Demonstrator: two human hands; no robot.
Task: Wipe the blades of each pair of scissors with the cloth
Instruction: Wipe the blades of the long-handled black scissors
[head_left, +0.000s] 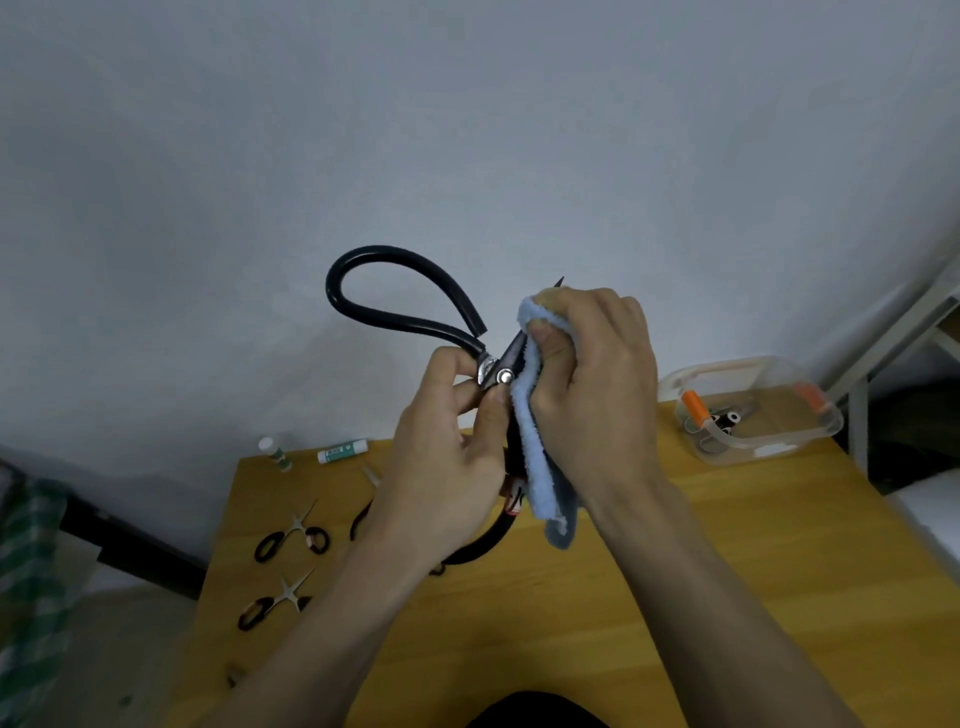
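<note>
I hold a large pair of black scissors (400, 291) with big looped handles up above the wooden table (675, 597). My left hand (447, 447) grips them near the silver pivot screw. My right hand (592, 374) grips a light blue fluffy cloth (540, 457) folded round the blades; only the blade tip pokes out above the fingers. The cloth's free end hangs down toward the table. Two small pairs of scissors (293, 535) (275, 603) lie on the table's left side.
A clear plastic box (753, 410) with orange clips stands at the table's far right corner. Two white tubes (343, 451) (275, 451) lie at the far left edge. Another dark-handled tool (361, 519) is partly hidden behind my left wrist. A white metal frame (893, 332) stands right.
</note>
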